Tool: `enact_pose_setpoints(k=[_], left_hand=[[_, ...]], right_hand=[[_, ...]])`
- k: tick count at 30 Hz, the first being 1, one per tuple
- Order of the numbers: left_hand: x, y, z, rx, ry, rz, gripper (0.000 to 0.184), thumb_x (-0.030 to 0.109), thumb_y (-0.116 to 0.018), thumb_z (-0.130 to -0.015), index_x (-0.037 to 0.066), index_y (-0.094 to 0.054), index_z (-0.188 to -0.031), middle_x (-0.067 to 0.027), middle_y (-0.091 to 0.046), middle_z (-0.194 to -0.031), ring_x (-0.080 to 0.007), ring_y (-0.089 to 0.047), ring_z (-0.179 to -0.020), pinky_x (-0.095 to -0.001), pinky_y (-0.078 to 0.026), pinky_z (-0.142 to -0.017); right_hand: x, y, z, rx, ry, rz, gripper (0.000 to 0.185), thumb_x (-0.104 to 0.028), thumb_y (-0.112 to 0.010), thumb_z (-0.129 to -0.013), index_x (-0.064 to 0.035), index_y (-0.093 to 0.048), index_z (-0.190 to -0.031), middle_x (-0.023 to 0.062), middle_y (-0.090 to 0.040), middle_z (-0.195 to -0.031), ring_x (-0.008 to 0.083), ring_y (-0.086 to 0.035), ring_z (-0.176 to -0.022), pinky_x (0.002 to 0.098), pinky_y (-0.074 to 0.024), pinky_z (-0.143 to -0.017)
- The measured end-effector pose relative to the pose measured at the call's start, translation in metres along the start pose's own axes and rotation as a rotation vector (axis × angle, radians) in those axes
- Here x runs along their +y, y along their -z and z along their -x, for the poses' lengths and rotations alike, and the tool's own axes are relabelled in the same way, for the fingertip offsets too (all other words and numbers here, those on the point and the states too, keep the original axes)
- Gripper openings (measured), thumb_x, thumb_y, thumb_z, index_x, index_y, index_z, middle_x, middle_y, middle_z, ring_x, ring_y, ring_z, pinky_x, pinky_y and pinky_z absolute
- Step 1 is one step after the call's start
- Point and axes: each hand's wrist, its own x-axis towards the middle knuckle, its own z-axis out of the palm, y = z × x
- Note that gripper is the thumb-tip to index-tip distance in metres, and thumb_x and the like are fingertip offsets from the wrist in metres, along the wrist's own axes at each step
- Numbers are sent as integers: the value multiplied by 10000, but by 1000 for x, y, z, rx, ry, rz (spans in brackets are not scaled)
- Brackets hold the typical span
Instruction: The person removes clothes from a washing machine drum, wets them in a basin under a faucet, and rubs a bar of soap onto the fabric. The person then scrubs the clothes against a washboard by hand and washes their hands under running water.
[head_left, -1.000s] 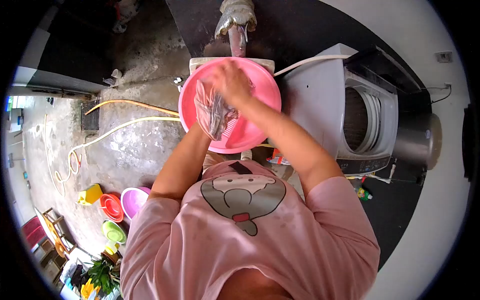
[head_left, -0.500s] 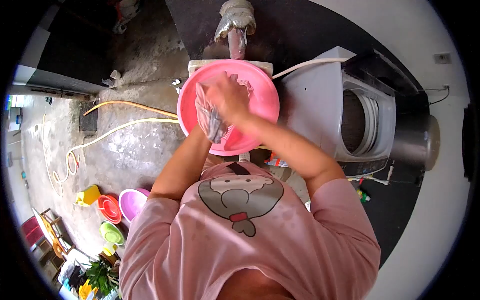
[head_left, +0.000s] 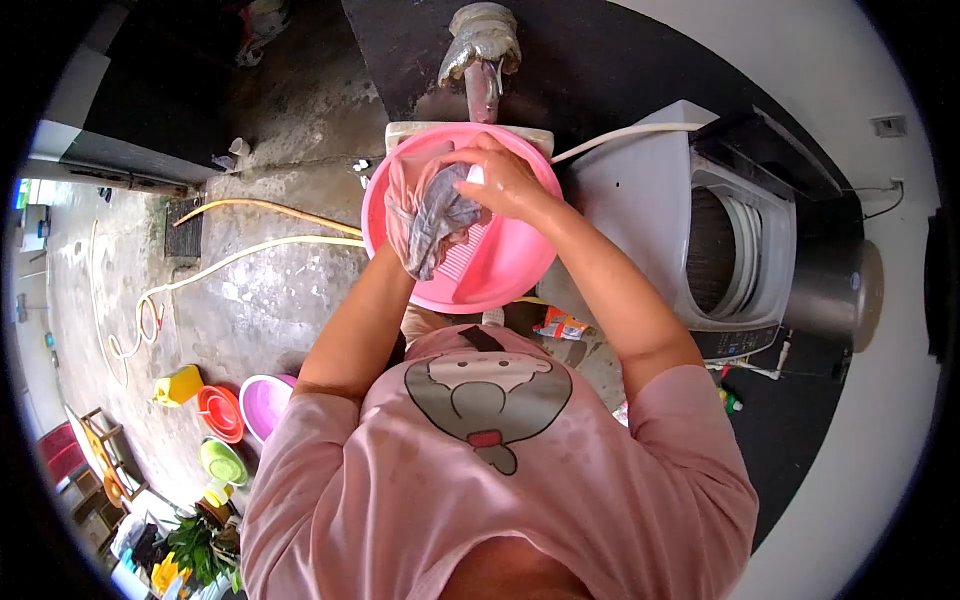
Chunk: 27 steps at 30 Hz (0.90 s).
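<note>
So the wet-looking cloth (head_left: 432, 218) — pink and grey, bunched up — is over the left half of the pink washbasin (head_left: 525, 250), partly across its moulded washboard ridges (head_left: 462, 256). The right hand (head_left: 512, 185) is at the cloth's right edge, thumb and fingers curled in around a small white piece (head_left: 476, 174); soap would be my guess, too little of it shows to be sure. Left hand is hidden by the cloth, only the forearm (head_left: 352, 318) runs in from the near left, so I can't tell how it's gripping.

Handling-wise I'd expect the cloth to be soft, floppy, a bit heavy with water and not fragile. Best hold: a full fistful of the thick bunched part rather than a loose corner. The white piece is probably firm but slick, so cup it from the sides — a fingertip pinch could squirt it away.

Headcount: one cloth bundle (can't tell if it's two pieces bunched together), one white piece, one pink washbasin. Over on the near left, three more basins: one red (head_left: 220, 413), one purple (head_left: 265, 406), one green (head_left: 224, 461), plus one yellow jug (head_left: 178, 386). Two hoses (head_left: 262, 206) on the floor at left, one top-loading washing machine (head_left: 632, 205) at right.
</note>
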Motion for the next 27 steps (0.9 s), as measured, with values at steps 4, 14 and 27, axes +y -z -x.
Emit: enact_pose_setpoints(k=[4, 14, 27], left_hand=[[25, -6, 2, 79, -258, -1072, 502, 312, -673, -644, 148, -525, -1095, -11, -591, -833, -175, -571, -731, -293, -462, -625], [51, -19, 7, 19, -448, -1148, 586, 516, -483, -723, 112, -500, -1148, -78, -548, -1029, -248, -523, -927, -375, -409, -780], [-3, -25, 3, -223, -75, 573, 721, 619, -324, -818, 115, -367, -1333, -121, -401, -1336, -286, -384, -1205, -447, -284, -1010]], right_hand=[[-15, 10, 3, -65, 38, 59, 197, -105, -624, -672, -72, -621, -866, 82, -515, -940, 242, -535, -924, 329, -423, -817], [2, 71, -7, -139, -177, -667, 59, -46, -588, -737, -21, -560, -782, 2, -524, -806, 90, -534, -708, 233, -446, -632], [-19, -22, -20, 272, 80, 322, 273, -204, -584, -781, -25, -522, -978, 192, -498, -1041, 334, -531, -934, 419, -439, -777]])
